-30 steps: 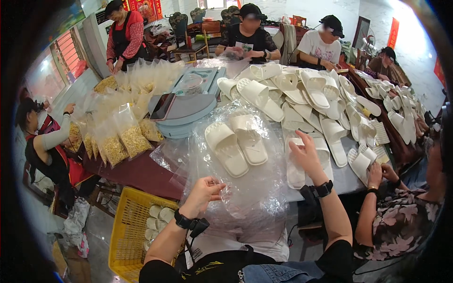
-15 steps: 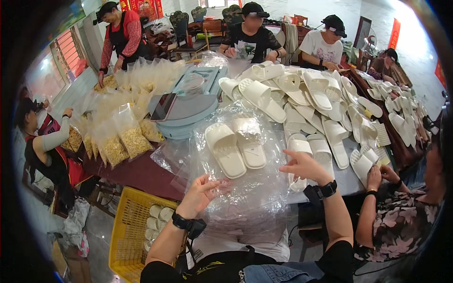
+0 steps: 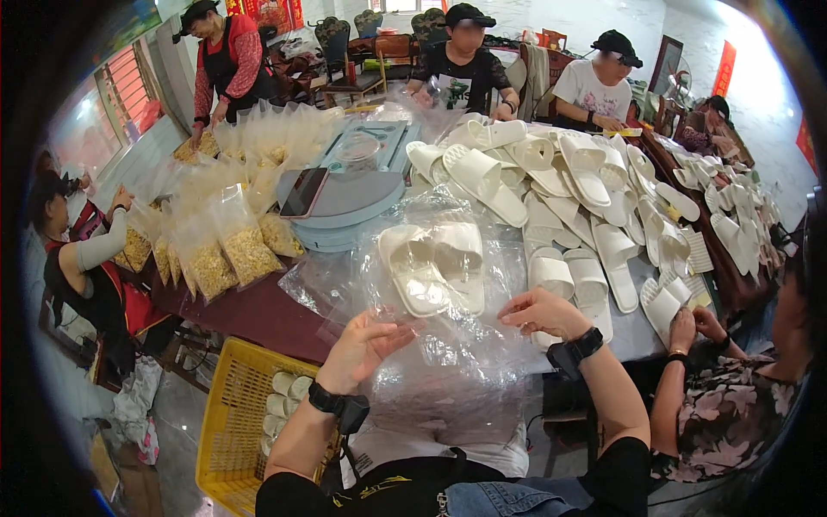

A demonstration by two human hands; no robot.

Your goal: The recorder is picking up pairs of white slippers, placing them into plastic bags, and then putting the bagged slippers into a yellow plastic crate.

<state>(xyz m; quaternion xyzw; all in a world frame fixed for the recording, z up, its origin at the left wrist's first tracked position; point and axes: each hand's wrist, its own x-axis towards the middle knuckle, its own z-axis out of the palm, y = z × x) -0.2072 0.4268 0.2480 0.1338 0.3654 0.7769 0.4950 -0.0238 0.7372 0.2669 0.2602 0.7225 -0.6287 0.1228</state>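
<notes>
A pair of white slippers (image 3: 459, 263) lies side by side in front of me, with clear plastic over them and more film beneath. My left hand (image 3: 366, 343) pinches the near left part of the clear plastic bag (image 3: 448, 349), just below the slippers' heels. On the other side, my right hand (image 3: 547, 315) has its thumb and fingertips drawn together at the bag's right edge. The film is so transparent that its exact edges are hard to follow.
Loose white slippers (image 3: 586, 164) are heaped at the right. A phone (image 3: 303, 191) rests on grey-blue round lids (image 3: 357, 198), beside bags of yellow pieces (image 3: 245, 250). A yellow basket (image 3: 231, 414) holding slippers stands at lower left. Several co-workers surround the table; one's hands (image 3: 685, 327) work close at right.
My right hand has moved down and left from beside the slippers, its spread fingers closing on the bag's edge. Plastic now covers more of the pair. My left hand has shifted slightly.
</notes>
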